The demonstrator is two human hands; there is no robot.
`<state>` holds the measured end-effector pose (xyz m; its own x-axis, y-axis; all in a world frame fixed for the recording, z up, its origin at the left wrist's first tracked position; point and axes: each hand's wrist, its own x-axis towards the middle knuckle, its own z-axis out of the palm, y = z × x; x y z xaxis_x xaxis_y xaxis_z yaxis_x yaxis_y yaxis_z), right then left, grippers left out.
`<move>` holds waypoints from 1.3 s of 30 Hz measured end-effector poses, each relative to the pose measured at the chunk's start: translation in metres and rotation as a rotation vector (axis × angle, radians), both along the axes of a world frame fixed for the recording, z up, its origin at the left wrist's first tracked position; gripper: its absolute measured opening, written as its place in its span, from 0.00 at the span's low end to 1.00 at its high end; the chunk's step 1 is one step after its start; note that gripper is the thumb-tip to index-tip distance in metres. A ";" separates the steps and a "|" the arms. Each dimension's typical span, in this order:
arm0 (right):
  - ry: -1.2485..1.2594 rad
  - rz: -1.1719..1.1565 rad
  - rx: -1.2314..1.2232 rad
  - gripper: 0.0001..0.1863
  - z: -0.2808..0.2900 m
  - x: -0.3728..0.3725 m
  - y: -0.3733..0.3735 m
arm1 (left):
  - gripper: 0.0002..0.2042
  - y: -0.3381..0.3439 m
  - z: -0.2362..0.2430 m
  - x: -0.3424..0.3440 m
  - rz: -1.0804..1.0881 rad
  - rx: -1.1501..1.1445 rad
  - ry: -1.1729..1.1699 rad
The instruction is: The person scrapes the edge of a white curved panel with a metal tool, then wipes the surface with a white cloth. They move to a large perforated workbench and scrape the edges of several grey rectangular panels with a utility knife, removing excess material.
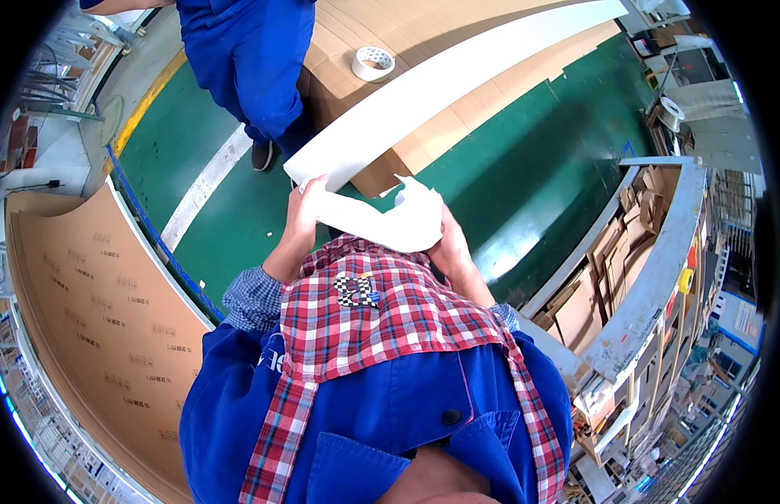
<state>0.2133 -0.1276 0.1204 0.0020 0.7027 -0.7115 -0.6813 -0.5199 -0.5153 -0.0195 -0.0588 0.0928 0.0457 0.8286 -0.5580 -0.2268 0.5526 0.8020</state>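
Green floor (566, 113) beside white strip (440, 84)

Just beside the strip's near end, the person's left hand (304, 214) and right hand (450, 249) clasp opposite sides of a crumpled sheet (386, 225). Tape (369, 74) rests on cardboard (348, 21) left of the strip.

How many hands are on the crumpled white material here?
2. The left hand is at the left end of the crumpled white material, near the long white strip; the right hand is at its right side. Some fingers are hidden.
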 end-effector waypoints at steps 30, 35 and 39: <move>-0.344 0.845 0.261 0.17 -0.036 0.003 0.003 | 0.29 -0.037 0.004 0.055 -0.504 0.465 0.362; -0.302 0.865 0.256 0.18 -0.028 0.002 0.011 | 0.29 -0.037 -0.005 0.054 -0.482 0.439 0.350; -0.273 0.848 0.279 0.19 -0.023 0.001 0.012 | 0.26 -0.033 -0.007 0.051 -0.554 0.448 0.365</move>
<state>0.2143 -0.1160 0.0978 -0.4475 0.6913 -0.5674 0.0326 -0.6214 -0.7828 0.0318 -0.0913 0.0863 0.3951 0.8877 -0.2364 0.3058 0.1156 0.9451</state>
